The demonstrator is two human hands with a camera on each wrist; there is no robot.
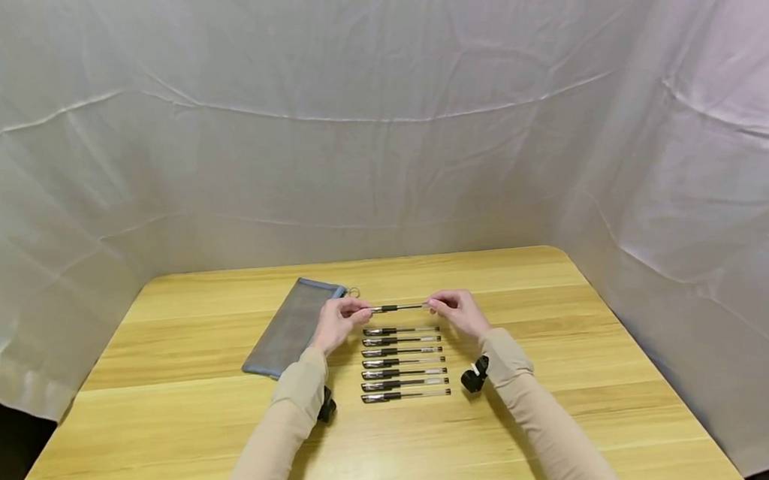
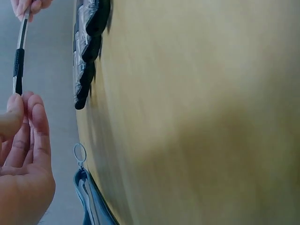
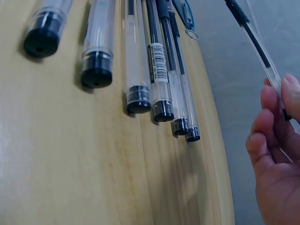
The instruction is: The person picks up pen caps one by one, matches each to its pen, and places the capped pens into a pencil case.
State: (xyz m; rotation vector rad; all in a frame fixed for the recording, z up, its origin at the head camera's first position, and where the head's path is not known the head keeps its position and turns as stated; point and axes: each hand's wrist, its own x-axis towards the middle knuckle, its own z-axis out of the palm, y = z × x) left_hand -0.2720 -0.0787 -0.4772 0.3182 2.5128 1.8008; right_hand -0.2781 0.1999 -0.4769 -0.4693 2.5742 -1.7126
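A gel pen (image 1: 390, 308) with a black grip and clear barrel is held level between both hands, above the far end of a column of pens. My left hand (image 1: 338, 321) pinches its capped end between thumb and fingers. At the other end, my right hand (image 1: 459, 311) pinches the clear tail with its black plug, seen closely in the right wrist view. Several like pens (image 1: 384, 363) lie parallel on the table below, caps to the left. In the right wrist view, one of these pens (image 3: 157, 61) carries a barcode label.
A grey mesh zip pouch (image 1: 286, 330) with blue edging lies on the wooden table (image 1: 168, 423), partly under my left hand. Its ring (image 2: 80, 152) sticks out toward the pens. Pale cloth (image 1: 378, 157) hangs behind the table and at both sides.
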